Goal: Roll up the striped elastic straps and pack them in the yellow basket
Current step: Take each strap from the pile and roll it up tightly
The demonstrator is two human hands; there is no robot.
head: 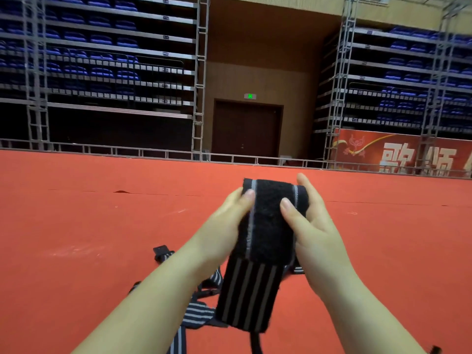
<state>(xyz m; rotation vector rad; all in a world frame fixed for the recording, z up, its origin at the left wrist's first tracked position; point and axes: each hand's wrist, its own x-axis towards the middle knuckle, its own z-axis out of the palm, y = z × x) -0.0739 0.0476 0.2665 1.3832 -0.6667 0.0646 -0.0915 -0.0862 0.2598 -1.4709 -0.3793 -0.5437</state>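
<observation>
Left hand point(229, 215): thumb pressed on the strap's left grey stripe, other fingers hidden behind the fabric, gripping its left edge. Right hand point(310, 223): thumb pressed on the fuzzy black panel, fingers curled behind the right edge, pinching it. Striped elastic strap point(265, 241): held upright between both hands at frame centre, clear of the floor; upper part fuzzy black, lower part black with grey stripes, hanging toward 6 o'clock. Loose striped straps point(199, 312): heaped on the floor at 7 o'clock of the held strap, partly behind the left forearm. Red floor covering point(89, 226): underneath everything. Dark door point(246, 129): at 12 o'clock. Blue folded seating point(102, 47): at 10 o'clock and 2 o'clock.
</observation>
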